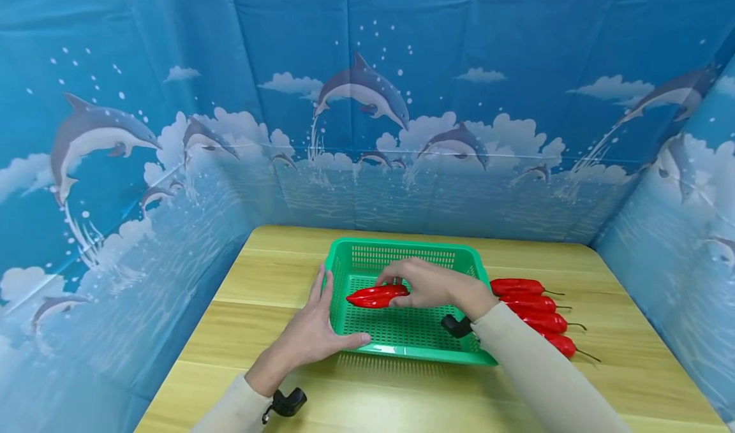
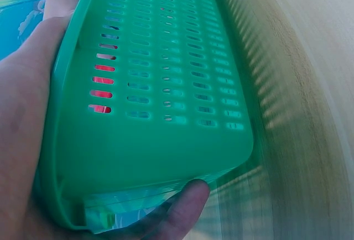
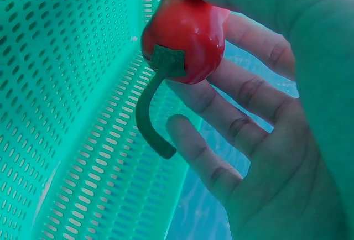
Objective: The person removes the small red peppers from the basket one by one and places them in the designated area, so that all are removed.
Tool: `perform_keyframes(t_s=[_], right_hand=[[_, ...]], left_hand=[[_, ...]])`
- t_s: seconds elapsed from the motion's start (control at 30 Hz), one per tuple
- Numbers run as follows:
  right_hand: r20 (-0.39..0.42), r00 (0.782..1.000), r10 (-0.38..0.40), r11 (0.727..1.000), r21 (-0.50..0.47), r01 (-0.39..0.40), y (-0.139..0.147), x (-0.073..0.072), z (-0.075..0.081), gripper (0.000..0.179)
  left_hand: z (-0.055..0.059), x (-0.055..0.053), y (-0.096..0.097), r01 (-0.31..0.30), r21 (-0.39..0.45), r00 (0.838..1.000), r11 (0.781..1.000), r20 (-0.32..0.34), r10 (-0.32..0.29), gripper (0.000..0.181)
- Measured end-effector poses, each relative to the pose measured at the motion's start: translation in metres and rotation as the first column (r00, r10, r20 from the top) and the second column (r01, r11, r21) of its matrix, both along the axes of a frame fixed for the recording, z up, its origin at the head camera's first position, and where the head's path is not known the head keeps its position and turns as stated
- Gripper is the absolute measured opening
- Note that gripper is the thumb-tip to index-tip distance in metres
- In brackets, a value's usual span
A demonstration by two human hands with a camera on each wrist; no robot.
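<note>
A green plastic basket with slotted walls stands on the table. My left hand rests against its near left corner, the thumb along the front rim and straight fingers along the left side. Inside the basket, my right hand pinches a red chili pepper between thumb and fingers. The pepper lies level over the slotted floor, its tip pointing left. In the right wrist view, the pepper's curved green stem hangs free below the palm, and the little finger is apart from the pepper.
Several more red peppers lie in a row right of the basket, stems to the right, partly hidden by the right forearm. The wooden table is enclosed by blue dolphin-print sheets.
</note>
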State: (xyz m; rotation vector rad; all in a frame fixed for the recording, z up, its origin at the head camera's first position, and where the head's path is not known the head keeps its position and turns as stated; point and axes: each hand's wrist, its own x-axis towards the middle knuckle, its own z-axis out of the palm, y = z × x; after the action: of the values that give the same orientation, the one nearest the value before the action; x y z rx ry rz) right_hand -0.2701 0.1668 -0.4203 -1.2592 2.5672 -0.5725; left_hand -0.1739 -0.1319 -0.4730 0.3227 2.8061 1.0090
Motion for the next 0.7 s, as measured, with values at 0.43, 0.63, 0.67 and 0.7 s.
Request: perform_keyframes(t_s=[0.43, 0.63, 0.67, 0.7], right_hand=[[-0.029, 1.000, -0.010, 1.000, 0.004, 0.010, 0.015, 0.009, 0.002, 0.039], [-0.026, 0.999, -0.041, 0.999, 0.010, 0.041, 0.022, 0.014, 0.002, 0.041], [-0.029, 0.999, -0.042, 0.999, 0.009, 0.043, 0.023, 0.015, 0.003, 0.041], [-0.028, 0.999, -0.044, 0.999, 0.007, 0.044, 0.024, 0.015, 0.003, 0.042]], left_hand=[[0.000, 0.001, 0.000, 0.000, -0.002, 1.000, 1.000, -0.005, 0.000, 0.151], [-0.002, 0.000, 0.000, -0.002, -0.002, 1.000, 1.000, -0.004, 0.002, 0.150], [-0.002, 0.000, 0.000, -0.002, -0.002, 1.000, 1.000, -0.005, 0.002, 0.150], [-0.002, 0.000, 0.000, -0.004, -0.003, 1.000, 1.000, -0.007, 0.004, 0.150]])
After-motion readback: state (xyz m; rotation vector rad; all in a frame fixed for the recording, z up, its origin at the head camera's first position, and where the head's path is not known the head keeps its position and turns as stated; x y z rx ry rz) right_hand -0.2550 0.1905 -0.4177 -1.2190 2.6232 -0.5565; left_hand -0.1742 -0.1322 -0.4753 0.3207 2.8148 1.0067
